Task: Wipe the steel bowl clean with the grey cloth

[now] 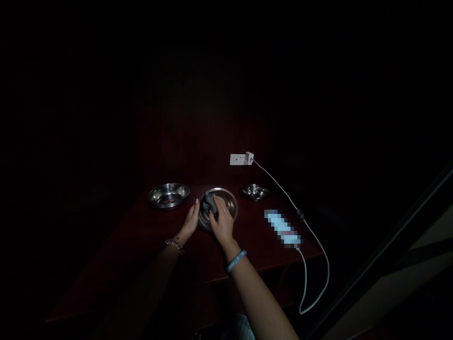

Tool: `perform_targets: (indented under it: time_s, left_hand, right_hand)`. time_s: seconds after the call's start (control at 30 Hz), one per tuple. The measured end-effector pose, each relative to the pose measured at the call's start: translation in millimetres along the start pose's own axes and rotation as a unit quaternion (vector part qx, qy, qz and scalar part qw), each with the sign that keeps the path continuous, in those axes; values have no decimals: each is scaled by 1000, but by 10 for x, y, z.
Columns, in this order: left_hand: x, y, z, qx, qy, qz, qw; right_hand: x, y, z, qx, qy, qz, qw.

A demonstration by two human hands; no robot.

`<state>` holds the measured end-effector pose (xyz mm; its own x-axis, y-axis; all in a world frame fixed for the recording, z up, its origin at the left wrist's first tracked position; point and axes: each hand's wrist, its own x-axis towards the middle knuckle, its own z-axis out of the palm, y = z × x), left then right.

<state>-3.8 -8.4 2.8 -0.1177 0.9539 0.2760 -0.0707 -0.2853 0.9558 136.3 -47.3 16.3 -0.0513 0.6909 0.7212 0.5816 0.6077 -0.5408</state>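
A steel bowl (229, 202) stands in the middle of a dark red table (148, 236). My right hand (222, 222) lies inside the bowl, fingers pressed on a grey cloth (208, 202) bunched at the bowl's far left. My left hand (191, 221) rests against the bowl's left rim and steadies it, fingers curved along the edge. A beaded bracelet is on my left wrist and a blue band on my right wrist.
A second steel bowl (168, 194) sits to the left, a smaller one (255, 191) to the right. A lit phone (283, 229) lies at the table's right, its white cable (311, 236) running to a wall socket (241, 158). The surroundings are dark.
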Motion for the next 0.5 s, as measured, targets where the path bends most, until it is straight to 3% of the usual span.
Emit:
perform_targets:
  time_s: [0.2,0.33,0.5]
  left_hand:
    - [39,-33,-22,-9,36,6,999]
    - [46,-12,-45,11,88,8,996]
    - [45,35,-67,14,110,35,993]
  right_hand:
    - [-11,-45,-14,4,-94,-25,995]
    - [-15,-75,-22,-1,-132,-30,991]
    - [-13,-97,-19,-35,-159,-28,986]
